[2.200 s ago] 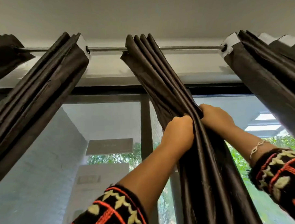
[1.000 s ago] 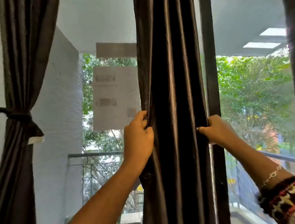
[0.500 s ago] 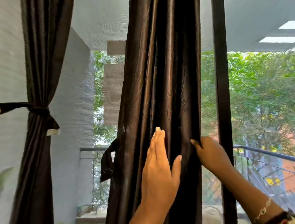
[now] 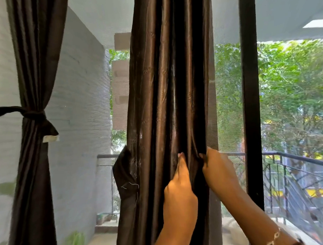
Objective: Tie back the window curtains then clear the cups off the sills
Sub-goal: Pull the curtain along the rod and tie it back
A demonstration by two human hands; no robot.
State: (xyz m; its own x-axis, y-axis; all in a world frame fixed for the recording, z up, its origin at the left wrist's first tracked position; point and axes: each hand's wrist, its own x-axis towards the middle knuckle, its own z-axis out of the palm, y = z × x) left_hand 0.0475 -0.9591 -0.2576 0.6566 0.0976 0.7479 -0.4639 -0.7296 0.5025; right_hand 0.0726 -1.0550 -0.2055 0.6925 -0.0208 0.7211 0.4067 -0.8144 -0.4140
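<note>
- The middle curtain [image 4: 165,103], dark brown and glossy, is hanging in the centre of the view in tight vertical folds; it is running from the top edge to the bottom edge.
- The side curtain [image 4: 30,63] is hanging well to the left of the middle curtain; it is already being held in at the waist.
- A white wall [image 4: 78,107] is showing through the glass between the side curtain and the middle curtain; green trees [image 4: 294,88] are filling the glass to the right of the middle curtain.
- A black window post [image 4: 250,100] is standing upright just to the right of the middle curtain; a dark railing [image 4: 297,160] is running behind it.
- The left hand [image 4: 180,186] is reaching up the front of the middle curtain, its fingers lying straight along a fold; cloth is hiding its thumb side, so I cannot tell whether it is gripping.
- The right hand [image 4: 218,171] is pinching the right-hand folds of the middle curtain, fingertips curling into the cloth; it is sitting just beside the left hand.
- A loose strap [image 4: 125,179] of the same fabric is dangling at the left edge of the middle curtain, threads fraying from it.
- A tie-back [image 4: 33,115] is cinching the side curtain; a white label [image 4: 50,138] is hanging from its end.
- A bracelet [image 4: 273,238] is sitting on the right wrist, below and to the right of the middle curtain.
</note>
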